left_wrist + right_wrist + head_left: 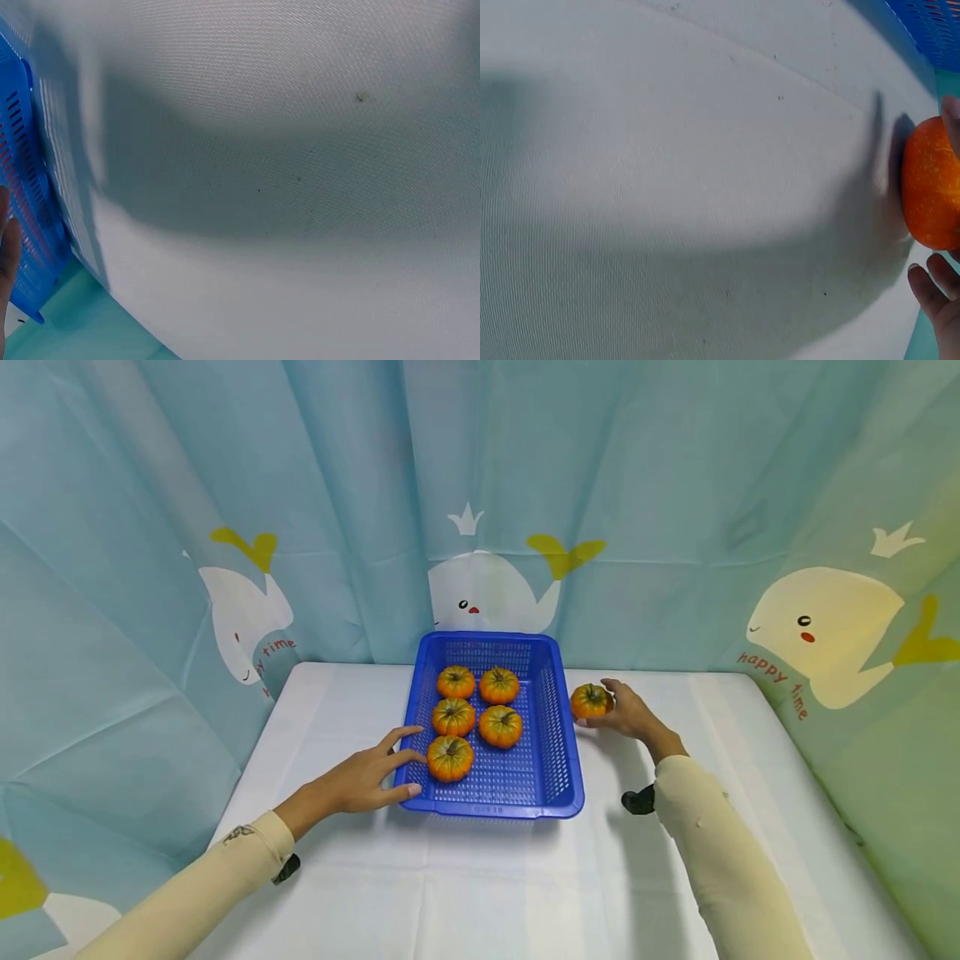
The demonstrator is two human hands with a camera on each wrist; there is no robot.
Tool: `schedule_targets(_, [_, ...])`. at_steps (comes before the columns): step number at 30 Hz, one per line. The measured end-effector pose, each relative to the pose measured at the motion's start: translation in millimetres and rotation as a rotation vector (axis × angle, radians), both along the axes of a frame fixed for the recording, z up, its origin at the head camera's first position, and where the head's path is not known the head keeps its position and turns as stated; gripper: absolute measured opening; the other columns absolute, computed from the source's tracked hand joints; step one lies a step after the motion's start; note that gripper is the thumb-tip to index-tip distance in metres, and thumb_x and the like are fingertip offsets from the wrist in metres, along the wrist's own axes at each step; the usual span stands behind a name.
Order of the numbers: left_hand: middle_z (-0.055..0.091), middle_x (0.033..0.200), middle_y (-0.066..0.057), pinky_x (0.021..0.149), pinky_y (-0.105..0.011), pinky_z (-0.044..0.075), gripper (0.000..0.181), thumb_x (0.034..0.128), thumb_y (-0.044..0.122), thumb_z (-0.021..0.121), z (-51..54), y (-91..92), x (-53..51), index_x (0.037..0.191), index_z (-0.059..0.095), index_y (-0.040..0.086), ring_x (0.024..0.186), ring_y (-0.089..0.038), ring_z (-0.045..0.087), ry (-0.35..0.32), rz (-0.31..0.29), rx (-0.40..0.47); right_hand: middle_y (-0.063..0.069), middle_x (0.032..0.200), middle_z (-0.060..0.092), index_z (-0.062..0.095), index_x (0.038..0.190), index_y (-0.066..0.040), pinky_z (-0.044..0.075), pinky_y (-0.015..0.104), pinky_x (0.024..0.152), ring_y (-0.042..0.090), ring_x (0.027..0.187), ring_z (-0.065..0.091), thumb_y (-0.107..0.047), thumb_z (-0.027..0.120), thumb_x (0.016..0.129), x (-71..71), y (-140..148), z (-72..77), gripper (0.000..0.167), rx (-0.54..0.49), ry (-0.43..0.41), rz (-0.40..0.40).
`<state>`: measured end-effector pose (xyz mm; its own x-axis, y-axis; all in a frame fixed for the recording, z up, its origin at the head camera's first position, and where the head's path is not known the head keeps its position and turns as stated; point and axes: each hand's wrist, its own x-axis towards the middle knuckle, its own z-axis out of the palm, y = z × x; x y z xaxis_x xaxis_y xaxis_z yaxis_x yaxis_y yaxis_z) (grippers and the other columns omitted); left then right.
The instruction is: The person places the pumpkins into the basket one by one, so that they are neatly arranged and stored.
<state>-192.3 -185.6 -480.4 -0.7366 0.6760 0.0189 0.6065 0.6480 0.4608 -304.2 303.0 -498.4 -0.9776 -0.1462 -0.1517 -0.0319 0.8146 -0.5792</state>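
Observation:
A small orange pumpkin (592, 701) with a greenish top is in my right hand (628, 713), just right of the blue plastic basket (491, 807). Its fingers and thumb hold the pumpkin from the right side. In the right wrist view, the pumpkin (930, 184) shows at the right edge, low over the white surface; whether it touches cannot be told. My left hand (369, 778) has its fingers spread over the basket's left rim, the fingertips beside the nearest pumpkin (450, 758). Several pumpkins sit inside the basket's left and middle part.
A white cloth (480, 893) covers the table. Behind and at both sides hang light blue curtains (645, 468) with printed whales. Dark objects show under each sleeve, one near the right forearm (637, 800).

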Motion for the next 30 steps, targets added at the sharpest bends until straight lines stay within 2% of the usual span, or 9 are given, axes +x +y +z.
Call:
schedule_targets(12, [0.019,0.165,-0.003,0.095,-0.053,0.054,0.053,0.0969,0.058,0.055,-0.1,0.3,0.6,0.136,0.059,0.022,0.119,-0.036,0.063,-0.007,0.010,-0.004,0.035,0.149,0.038,0.031,0.151,0.006,0.029,0.062,0.116,0.051,0.136,0.039,-0.032,0.075,0.090,-1.1,-2.6,-0.8,0.085,-0.003,-0.021,-0.018])
schedule_targets(22, [0.019,0.166,-0.003,0.095,-0.052,0.055,0.053,0.0967,0.058,0.055,0.4,0.8,0.6,0.136,0.059,0.022,0.118,-0.035,0.064,-0.006,0.010,-0.011,0.035,0.147,0.041,0.031,0.151,0.003,0.031,0.062,0.115,0.050,0.134,0.042,-0.025,0.073,0.091,0.9,-1.8,-0.3,0.079,-0.015,-0.039,-0.041])
schedule_targets(30, [0.019,0.166,-0.003,0.094,-0.051,0.055,0.052,0.0969,0.057,0.055,1.1,0.7,1.0,0.136,0.060,0.022,0.116,-0.034,0.064,-0.002,0.009,-0.010,0.034,0.147,0.041,0.031,0.152,0.003,0.031,0.062,0.115,0.050,0.134,0.042,-0.027,0.072,0.092,2.8,-0.4,3.3,0.078,-0.023,-0.044,-0.027])
